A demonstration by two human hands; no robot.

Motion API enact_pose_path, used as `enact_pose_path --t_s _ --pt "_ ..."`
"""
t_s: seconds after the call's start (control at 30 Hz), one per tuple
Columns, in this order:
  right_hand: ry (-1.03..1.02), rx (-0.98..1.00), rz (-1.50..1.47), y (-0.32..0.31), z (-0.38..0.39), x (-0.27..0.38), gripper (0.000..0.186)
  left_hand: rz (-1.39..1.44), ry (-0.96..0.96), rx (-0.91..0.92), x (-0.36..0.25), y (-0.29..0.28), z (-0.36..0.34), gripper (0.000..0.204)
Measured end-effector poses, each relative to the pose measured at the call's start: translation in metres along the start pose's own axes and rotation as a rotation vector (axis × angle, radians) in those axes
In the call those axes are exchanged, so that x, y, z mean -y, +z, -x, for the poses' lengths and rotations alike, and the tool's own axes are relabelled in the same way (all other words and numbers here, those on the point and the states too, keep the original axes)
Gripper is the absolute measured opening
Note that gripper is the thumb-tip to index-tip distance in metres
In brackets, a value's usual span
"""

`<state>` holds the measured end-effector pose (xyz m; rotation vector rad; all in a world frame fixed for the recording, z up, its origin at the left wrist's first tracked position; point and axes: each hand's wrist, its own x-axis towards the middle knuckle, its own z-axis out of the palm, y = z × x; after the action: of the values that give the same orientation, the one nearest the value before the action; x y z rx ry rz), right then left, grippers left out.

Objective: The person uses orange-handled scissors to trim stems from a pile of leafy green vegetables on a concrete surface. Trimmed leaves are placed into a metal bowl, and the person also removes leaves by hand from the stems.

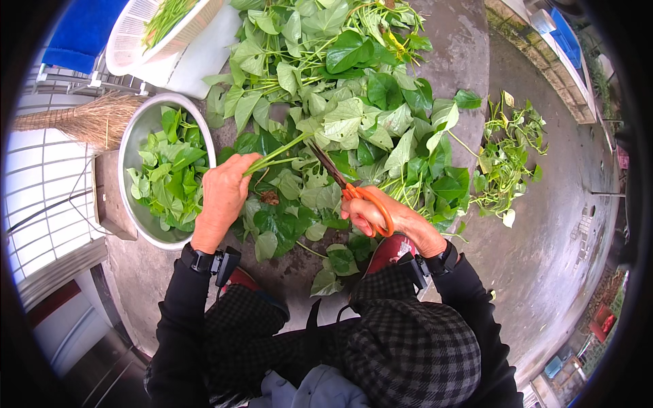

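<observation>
My left hand point(223, 194) is closed round a small bunch of green leaf stems point(282, 153) that point up and to the right. In my right hand point(382, 212) is a pair of scissors point(350, 188) with orange handles and dark blades. The blade tips lie close to the far end of the stems; whether they touch is hard to tell. Beneath both hands spreads a large heap of leafy green vines point(320, 102), some leaves full of holes. Left of my left hand stands a metal basin point(128, 166) with loose green leaves point(175, 170) in it.
At the upper left, a white plastic basket point(122, 41) holds green stems. A straw broom point(88, 122) lies beside the basin. Right of the heap, a smaller pile of vines point(507, 160) rests on the concrete floor point(544, 224). My red shoes point(393, 251) are by the heap's near edge.
</observation>
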<state>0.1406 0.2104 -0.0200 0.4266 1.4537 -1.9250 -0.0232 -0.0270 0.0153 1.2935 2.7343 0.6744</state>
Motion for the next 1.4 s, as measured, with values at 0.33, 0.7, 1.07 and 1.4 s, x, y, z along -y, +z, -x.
enact_pose_path --t_s 0.33,0.7,1.07,1.4 --pt "-0.230 -0.189 -0.165 -0.006 -0.011 -0.007 0.027 0.459 -0.416 0.322 -0.010 -0.028 -0.017 0.017" --pt "-0.125 -0.036 1.131 0.049 -0.032 -0.032 0.034 0.088 -0.389 -0.185 0.105 -0.194 -0.186 0.071" --pt "-0.195 -0.047 1.289 0.087 -0.061 -0.087 0.018 0.466 0.108 0.365 -0.063 0.071 -0.076 0.015" --pt "-0.112 0.071 0.892 0.051 -0.027 -0.114 0.036 0.082 -0.162 0.603 -0.157 0.176 -0.039 0.052"
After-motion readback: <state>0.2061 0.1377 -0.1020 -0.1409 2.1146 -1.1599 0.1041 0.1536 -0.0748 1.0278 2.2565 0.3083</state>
